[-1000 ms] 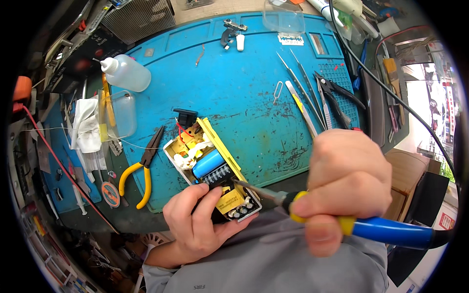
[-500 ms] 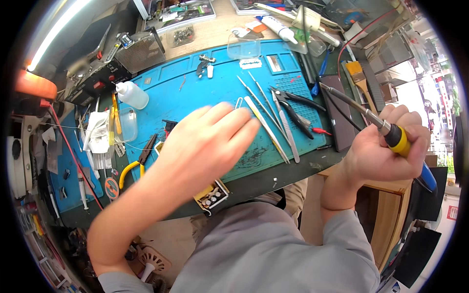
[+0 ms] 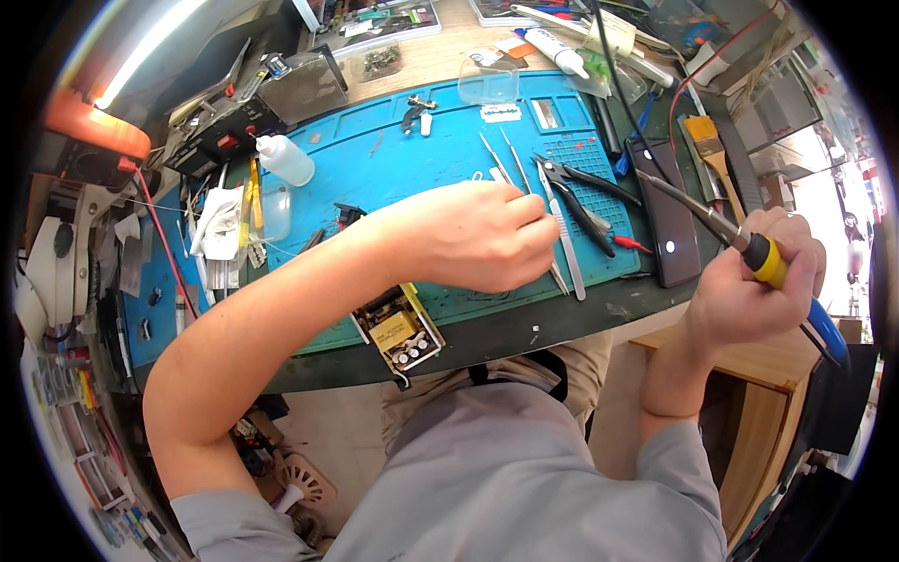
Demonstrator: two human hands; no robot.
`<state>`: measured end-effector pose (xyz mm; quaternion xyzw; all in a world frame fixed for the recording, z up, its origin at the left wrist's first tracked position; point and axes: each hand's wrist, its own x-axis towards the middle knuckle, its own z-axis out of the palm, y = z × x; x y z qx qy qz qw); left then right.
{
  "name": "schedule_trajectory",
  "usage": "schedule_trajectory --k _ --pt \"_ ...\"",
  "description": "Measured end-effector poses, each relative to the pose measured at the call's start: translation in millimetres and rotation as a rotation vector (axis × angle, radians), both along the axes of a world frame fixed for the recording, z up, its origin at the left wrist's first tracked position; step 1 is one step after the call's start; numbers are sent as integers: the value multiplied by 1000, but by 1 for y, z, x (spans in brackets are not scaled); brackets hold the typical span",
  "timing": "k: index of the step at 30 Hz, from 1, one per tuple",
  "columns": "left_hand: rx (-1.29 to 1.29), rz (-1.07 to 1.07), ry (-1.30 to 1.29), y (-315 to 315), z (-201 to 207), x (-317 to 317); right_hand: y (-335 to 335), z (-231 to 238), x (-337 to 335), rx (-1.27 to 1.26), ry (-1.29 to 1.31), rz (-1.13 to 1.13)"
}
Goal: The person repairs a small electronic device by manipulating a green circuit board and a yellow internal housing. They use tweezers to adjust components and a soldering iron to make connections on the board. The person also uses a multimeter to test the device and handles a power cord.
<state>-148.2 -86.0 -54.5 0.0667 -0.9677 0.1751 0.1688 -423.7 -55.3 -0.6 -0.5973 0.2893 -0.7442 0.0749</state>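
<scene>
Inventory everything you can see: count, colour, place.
work mat: 1, blue, centre
opened device: 1, yellow-black, mat's near edge
squeeze bottle: 1, whitish, mat's left
cutters: 1, black, mat's right
tweezers: count unclear, silver, beside cutters
slab: 1, dark, right of mat
brush: 1, orange-bristled, far right
tube: 1, white, beyond mat
clutter: uncountable, mixed, around edges
soldering iron: 1, blue-yellow, right
left hand: 1, bare, over mat
right hand: 1, bare, gripping soldering iron

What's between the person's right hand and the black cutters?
Between the right hand and the black cutters, the head view shows a dark flat slab and a small red clip.
</scene>
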Motion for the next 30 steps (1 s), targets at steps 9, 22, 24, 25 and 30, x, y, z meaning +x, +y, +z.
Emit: schedule_trajectory --k 9,22,24,25,30 --pt "219 155 247 6 26 21 -6 5 3 15 47 -204" --pt "1232 587 1232 157 35 129 22 -6 98 325 342 683" --pt "1137 573 1126 167 27 138 16 -3 117 257 472 695" --pt "1097 594 1171 173 23 134 15 -8 125 221 456 665" --pt "1028 533 1134 167 9 126 12 -13 133 187 550 664"
